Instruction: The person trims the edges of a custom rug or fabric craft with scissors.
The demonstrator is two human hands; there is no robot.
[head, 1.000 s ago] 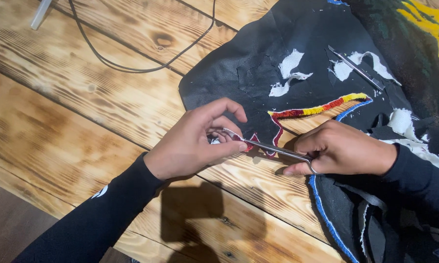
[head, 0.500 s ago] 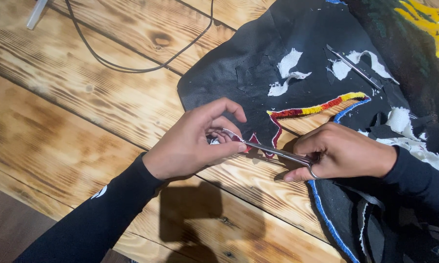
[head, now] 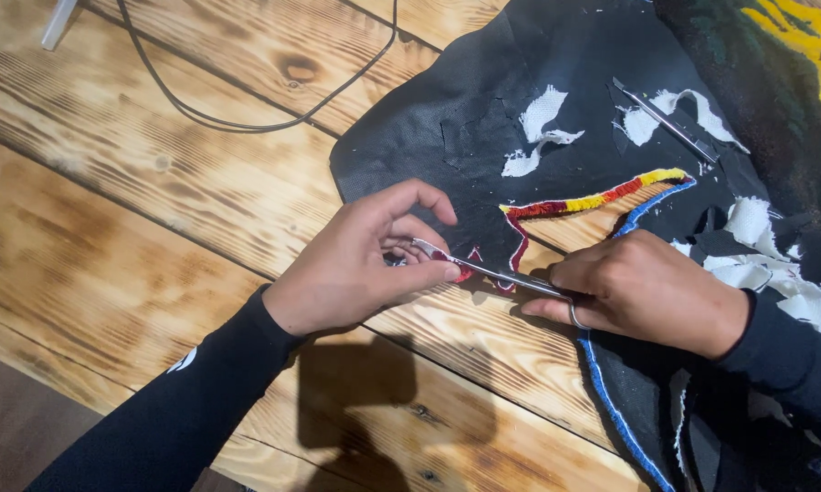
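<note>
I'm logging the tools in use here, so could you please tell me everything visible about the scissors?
The scissors are slim and look like silvery metal. They lie almost flat, just above the wooden table, handles to the right. The right hand covers the handles, with one ring loop showing beneath a finger. The tips meet a red-edged scrap pinched by the left hand. Whether the blades are open cannot be told.

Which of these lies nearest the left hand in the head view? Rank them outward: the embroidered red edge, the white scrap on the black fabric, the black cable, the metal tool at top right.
From the left hand:
1. Embroidered red edge, pinched at its fingertips.
2. White scrap, up and right on the black fabric.
3. Black cable, up-left on the wooden table.
4. Metal tool, far upper right.
</note>
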